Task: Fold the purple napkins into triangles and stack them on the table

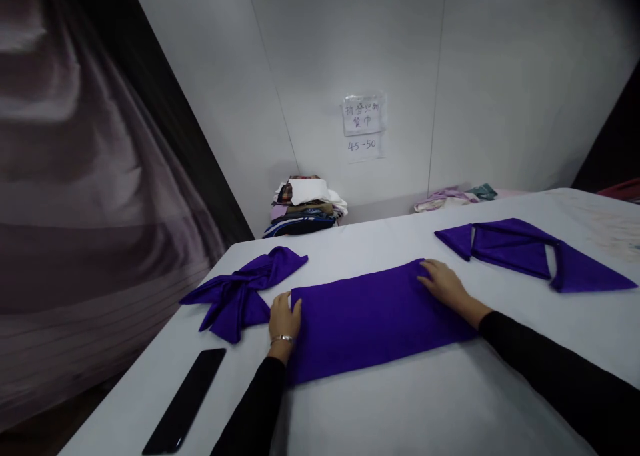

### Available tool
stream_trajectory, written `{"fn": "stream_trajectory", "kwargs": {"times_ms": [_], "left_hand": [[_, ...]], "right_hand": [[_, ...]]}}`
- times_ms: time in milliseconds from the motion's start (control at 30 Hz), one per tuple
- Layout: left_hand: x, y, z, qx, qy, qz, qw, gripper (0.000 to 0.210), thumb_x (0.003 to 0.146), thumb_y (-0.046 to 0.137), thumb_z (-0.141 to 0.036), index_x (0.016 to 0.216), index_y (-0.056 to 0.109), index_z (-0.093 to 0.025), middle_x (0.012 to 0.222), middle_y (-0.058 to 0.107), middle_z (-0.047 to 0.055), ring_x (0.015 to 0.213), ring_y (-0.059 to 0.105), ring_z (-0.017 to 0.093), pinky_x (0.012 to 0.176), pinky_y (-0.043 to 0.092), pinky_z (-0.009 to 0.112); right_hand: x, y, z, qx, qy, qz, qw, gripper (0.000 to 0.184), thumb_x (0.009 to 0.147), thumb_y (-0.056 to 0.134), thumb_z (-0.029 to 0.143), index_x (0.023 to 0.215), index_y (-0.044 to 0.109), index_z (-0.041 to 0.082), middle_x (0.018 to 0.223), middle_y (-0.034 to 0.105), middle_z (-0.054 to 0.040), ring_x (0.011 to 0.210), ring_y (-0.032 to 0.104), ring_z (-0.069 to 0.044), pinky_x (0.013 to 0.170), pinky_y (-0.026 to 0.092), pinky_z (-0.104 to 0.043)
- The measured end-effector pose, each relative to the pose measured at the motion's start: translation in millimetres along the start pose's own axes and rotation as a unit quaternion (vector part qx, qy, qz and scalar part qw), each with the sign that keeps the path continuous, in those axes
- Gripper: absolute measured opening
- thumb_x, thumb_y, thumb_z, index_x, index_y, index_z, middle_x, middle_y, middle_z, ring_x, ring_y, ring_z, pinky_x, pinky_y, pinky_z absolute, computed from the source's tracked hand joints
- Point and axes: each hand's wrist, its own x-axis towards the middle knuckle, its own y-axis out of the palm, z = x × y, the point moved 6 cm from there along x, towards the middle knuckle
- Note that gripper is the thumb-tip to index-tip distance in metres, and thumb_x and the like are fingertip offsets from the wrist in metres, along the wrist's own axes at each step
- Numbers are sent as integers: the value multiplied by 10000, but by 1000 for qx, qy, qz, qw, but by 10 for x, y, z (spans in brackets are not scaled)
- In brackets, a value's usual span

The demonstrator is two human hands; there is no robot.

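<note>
Black sleeves (560,376); purple cloth (365,319) between left hand (285,319) and right hand (445,285), both loosely curved at its edges, grip unclear

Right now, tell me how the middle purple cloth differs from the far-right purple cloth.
The middle cloth lies spread as a broad, flat rectangle; the far-right cloth forms a narrower, irregular shape with pointed ends and gaps. The left hand and right hand touch the middle cloth; neither touches the far-right cloth. Both cloths are purple and lie on the white table.
</note>
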Motion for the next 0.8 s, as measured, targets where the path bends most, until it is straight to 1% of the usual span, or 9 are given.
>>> {"fn": "stream_trajectory", "kwargs": {"times_ms": [67,133,233,333,433,500,600,700,800], "left_hand": [[-233,130,-293,-4,65,26,998,415,816,477,-330,1167,507,-110,1243,514,139,1201,424,239,1024,316,336],[-539,343,-619,1,148,93,985,466,805,481,-382,1214,490,-160,1326,461,105,1251,372,231,1046,295,360],[-947,586,-875,42,227,195,953,567,795,455,-464,1305,415,-220,1428,329,77,1323,250,247,1078,222,442],[-1047,546,-694,96,220,228,943,634,802,383,-546,1350,351,-228,1447,280,60,1347,173,248,1093,126,484],[-921,316,-228,153,157,211,952,661,816,331,-553,1373,300,-199,1455,250,62,1354,135,250,1080,104,510],[-840,170,56,179,117,197,957,662,816,344,-530,1379,283,-187,1462,229,72,1356,124,250,1073,109,514],[-794,78,220,201,85,191,957,646,815,348,-511,1373,294,-190,1466,216,78,1358,119,243,1070,114,506],[-789,115,19,204,78,177,960,635,817,327,-526,1356,329,-190,1469,205,87,1359,115,244,1063,115,513],[-796,287,-457,161,140,177,961,640,818,332,-545,1352,337,-191,1467,209,89,1357,125,256,1063,97,517]], "right_hand": [[-261,158,494,18,-113,32,993,476,831,432,431,1247,503,211,1344,436,-95,1235,364,-264,1015,262,-365],[-562,373,958,45,-195,95,975,567,830,393,524,1330,406,258,1424,326,-54,1298,262,-291,1044,175,-458],[-871,590,1271,55,-219,179,958,648,789,375,625,1378,188,430,1457,171,73,1332,168,-271,1062,90,-478],[-963,495,967,22,-173,183,968,627,802,329,645,1375,195,429,1453,155,69,1338,147,-249,1070,69,-464],[-1012,217,256,-29,-87,144,985,632,842,272,614,1387,276,293,1456,208,-33,1337,144,-264,1059,91,-505],[-1077,48,-203,-56,-32,115,991,626,849,277,599,1380,301,269,1451,235,-54,1333,162,-278,1051,104,-536],[-1160,-86,-559,-68,21,93,993,599,848,315,571,1370,327,278,1445,258,-61,1326,178,-297,1046,120,-558],[-1099,-117,-365,-54,9,67,996,596,832,377,554,1360,356,278,1444,258,-61,1322,166,-330,1056,96,-549],[-897,-8,268,-14,-72,81,994,639,844,338,571,1390,293,242,1458,219,-65,1331,144,-313,1068,73,-519]]}}
